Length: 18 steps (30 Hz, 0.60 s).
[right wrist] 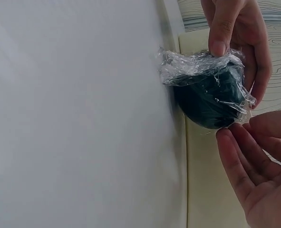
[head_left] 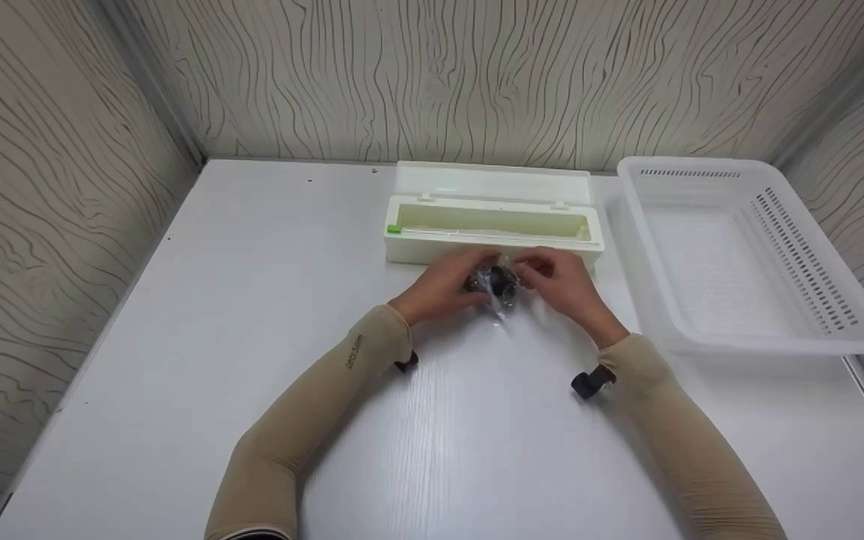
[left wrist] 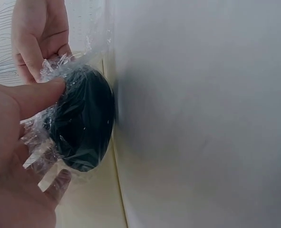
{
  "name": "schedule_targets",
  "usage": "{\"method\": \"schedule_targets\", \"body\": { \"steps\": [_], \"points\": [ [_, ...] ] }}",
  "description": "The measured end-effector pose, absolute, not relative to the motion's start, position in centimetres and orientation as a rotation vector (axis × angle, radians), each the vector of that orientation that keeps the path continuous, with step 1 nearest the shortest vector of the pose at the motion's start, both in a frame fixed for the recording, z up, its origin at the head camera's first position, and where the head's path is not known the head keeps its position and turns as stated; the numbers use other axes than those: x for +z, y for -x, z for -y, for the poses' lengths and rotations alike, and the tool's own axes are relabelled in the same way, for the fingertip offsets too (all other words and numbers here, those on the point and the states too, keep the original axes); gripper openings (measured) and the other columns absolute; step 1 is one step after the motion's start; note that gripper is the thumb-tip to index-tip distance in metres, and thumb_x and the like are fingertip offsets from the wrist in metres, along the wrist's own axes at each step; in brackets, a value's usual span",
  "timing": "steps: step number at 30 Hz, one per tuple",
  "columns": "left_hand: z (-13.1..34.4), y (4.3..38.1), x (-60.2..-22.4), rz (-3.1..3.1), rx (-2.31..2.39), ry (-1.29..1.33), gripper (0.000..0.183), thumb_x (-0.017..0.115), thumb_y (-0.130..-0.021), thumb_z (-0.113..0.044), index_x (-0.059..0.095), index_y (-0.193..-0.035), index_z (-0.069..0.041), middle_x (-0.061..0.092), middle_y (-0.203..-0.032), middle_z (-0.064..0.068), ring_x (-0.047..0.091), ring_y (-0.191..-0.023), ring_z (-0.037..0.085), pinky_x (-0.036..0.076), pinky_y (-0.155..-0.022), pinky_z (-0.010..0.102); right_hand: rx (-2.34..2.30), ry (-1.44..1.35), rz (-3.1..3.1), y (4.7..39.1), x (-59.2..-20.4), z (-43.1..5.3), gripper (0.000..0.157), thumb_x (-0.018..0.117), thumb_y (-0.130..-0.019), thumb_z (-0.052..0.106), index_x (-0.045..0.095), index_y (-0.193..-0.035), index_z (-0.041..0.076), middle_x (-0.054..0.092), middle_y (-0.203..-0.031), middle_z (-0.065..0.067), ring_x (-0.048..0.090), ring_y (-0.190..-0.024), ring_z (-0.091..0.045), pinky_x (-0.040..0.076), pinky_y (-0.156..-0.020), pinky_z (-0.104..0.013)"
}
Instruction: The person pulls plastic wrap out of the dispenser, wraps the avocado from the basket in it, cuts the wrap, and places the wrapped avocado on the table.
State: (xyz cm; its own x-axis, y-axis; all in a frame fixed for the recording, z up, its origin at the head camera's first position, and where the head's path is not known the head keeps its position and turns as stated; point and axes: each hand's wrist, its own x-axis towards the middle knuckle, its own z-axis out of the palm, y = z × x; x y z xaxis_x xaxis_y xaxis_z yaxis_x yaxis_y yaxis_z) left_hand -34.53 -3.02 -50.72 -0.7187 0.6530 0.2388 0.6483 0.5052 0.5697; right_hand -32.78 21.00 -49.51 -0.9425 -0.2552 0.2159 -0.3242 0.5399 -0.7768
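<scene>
A dark rounded object (left wrist: 85,118) is wrapped in crinkled clear cling film (right wrist: 188,66); its exact kind cannot be told through the wrap. My left hand (head_left: 447,286) holds it from the left, the thumb pressed on the film and the other fingers behind. On the other side, my right hand (head_left: 558,279) has its thumb and fingers bent together at the film's edge, pinching it, with fingertips against the object in the right wrist view. Both hands work just in front of a long white cling film box (head_left: 439,253), whose lid (head_left: 492,180) stands raised at the back.
Along the box's front edge runs a cutter strip with a green slider (head_left: 394,229). A white perforated plastic basket (head_left: 769,345) stands to the right on the white table (head_left: 267,247). Wood-grain panels (head_left: 432,82) enclose the table at the back and sides.
</scene>
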Motion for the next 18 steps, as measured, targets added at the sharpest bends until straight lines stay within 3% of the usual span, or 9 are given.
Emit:
{"method": "schedule_targets", "body": {
  "steps": [3, 8, 13, 18],
  "points": [
    [3.1, 34.6, -50.8, -2.724, 1.014, -1.211, 0.072, 0.080, -0.092, -0.021, 0.044, -0.154, -0.016, 0.059, -0.146, 0.004, 0.054, -0.137, 0.023, 0.039, -0.120, 0.037, 1.366, -0.484, 2.692, 32.8, -49.6, -21.0, 0.020, 0.069, -0.101, 0.017, 0.076, -0.112, 0.001, 0.078, -0.097, -0.018, 0.075, -0.078, -0.027, 0.058, -0.065, -0.020],
    [3.1, 34.6, -50.8, -2.727, 1.025, -1.218, 0.074, 0.082, -0.090, -0.021, 0.044, -0.154, -0.017, 0.059, -0.147, 0.004, 0.054, -0.137, 0.023, 0.038, -0.121, 0.038, 1.177, -0.506, 2.722, 32.6, -49.7, -20.7, 0.022, 0.075, -0.096, 0.027, 0.079, -0.105, 0.007, 0.079, -0.096, -0.010, 0.073, -0.080, -0.024, 0.058, -0.070, -0.025],
    [2.9, 34.5, -50.7, -2.724, 1.053, -1.186, 0.073, 0.083, -0.089, -0.021, 0.046, -0.153, -0.016, 0.059, -0.146, 0.003, 0.053, -0.138, 0.023, 0.037, -0.121, 0.037, 1.074, -0.540, 2.632, 32.3, -49.6, -20.1, 0.009, 0.077, -0.093, 0.014, 0.078, -0.095, 0.005, 0.078, -0.090, -0.010, 0.072, -0.081, -0.025, 0.061, -0.074, -0.042],
    [2.7, 34.3, -50.5, -2.726, 1.051, -1.133, 0.072, 0.082, -0.090, -0.024, 0.046, -0.153, -0.016, 0.058, -0.147, 0.005, 0.052, -0.139, 0.023, 0.037, -0.122, 0.037, 1.223, -0.469, 2.669, 32.1, -49.2, -19.5, 0.009, 0.070, -0.098, 0.010, 0.072, -0.097, 0.002, 0.073, -0.090, -0.013, 0.067, -0.075, -0.022, 0.060, -0.063, -0.032]
  ]
}}
